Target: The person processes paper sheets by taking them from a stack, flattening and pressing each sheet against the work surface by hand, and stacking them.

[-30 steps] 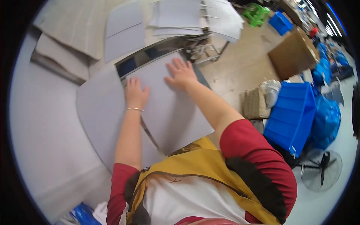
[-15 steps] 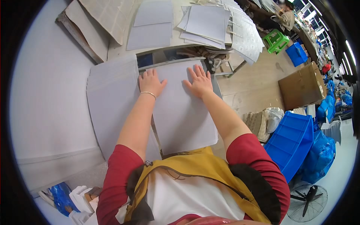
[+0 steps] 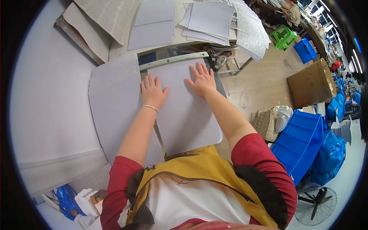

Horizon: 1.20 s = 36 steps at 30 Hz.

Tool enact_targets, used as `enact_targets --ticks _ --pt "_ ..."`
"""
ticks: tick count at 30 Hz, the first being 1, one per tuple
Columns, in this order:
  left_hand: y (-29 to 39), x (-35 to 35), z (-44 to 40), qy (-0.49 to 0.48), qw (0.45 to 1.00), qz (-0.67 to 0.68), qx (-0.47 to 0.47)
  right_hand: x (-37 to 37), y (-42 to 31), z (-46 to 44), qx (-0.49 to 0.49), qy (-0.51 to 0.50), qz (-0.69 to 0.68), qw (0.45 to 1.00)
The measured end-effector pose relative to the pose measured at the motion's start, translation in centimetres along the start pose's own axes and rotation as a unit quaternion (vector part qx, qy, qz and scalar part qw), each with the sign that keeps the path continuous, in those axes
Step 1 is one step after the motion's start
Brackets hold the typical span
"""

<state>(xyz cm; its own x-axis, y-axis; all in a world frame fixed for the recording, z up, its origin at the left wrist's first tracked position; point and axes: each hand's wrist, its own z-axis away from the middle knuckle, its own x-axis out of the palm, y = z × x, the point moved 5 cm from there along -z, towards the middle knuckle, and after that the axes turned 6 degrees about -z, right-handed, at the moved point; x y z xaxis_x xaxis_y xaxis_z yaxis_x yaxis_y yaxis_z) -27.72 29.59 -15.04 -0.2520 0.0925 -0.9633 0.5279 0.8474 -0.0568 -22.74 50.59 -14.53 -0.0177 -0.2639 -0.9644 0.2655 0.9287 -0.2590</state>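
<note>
A pale grey-white sheet (image 3: 186, 119) with rounded corners lies flat in front of me, seemingly on top of other sheets. My left hand (image 3: 154, 93) rests palm down near its far left edge, fingers spread. Close to the far right corner, my right hand (image 3: 202, 80) also lies flat on the sheet with its fingers apart. Neither hand grips anything. Just beyond the sheet's far edge runs a metal strip (image 3: 172, 60). To the left, next to my left forearm, is a stack of similar large sheets (image 3: 113, 99).
More white sheets (image 3: 210, 19) lie on the table (image 3: 119, 51) beyond. Boards (image 3: 82, 30) lean against the wall at left. On the right are a blue crate (image 3: 297, 142), a cardboard box (image 3: 309, 84), a fan (image 3: 316, 205) and a green stool (image 3: 283, 37). A person (image 3: 293, 17) sits far back.
More of the metal strip beyond the sheet's far edge shows now. My left hand has slid slightly toward me, while my right stays near the far right corner. The view has shifted a little.
</note>
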Motion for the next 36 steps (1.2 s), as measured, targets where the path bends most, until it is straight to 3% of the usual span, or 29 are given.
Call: enact_targets --ticks 11,22,29,32,34,35,36 --pt "0.1 0.5 -0.4 -0.04 0.998 0.042 0.004 0.0 -0.2 0.0 -0.008 0.016 0.004 1.0" --pt "0.0 -0.2 -0.4 -0.245 0.969 0.008 -0.014 0.3 -0.2 -0.6 0.008 0.004 0.023 1.0" --pt "-0.2 -0.8 0.3 -0.219 0.975 0.042 -0.021 -0.2 -0.4 -0.4 -0.007 -0.012 0.022 1.0" --pt "-0.5 -3.6 -1.8 -0.25 0.967 0.051 -0.003 0.1 -0.3 0.1 -0.017 -0.006 0.019 1.0" --pt "-0.3 -3.7 -2.1 -0.392 0.919 0.037 -0.011 0.4 -0.3 1.9 -0.017 0.008 -0.001 1.0" --pt "0.1 -2.5 -1.9 -0.395 0.918 0.039 -0.004 0.0 -0.5 2.5 -0.028 -0.003 -0.004 1.0" --pt "0.3 -1.7 -2.1 -0.247 0.967 0.059 0.001 -0.3 -0.7 3.2 -0.04 -0.016 -0.006 0.999"
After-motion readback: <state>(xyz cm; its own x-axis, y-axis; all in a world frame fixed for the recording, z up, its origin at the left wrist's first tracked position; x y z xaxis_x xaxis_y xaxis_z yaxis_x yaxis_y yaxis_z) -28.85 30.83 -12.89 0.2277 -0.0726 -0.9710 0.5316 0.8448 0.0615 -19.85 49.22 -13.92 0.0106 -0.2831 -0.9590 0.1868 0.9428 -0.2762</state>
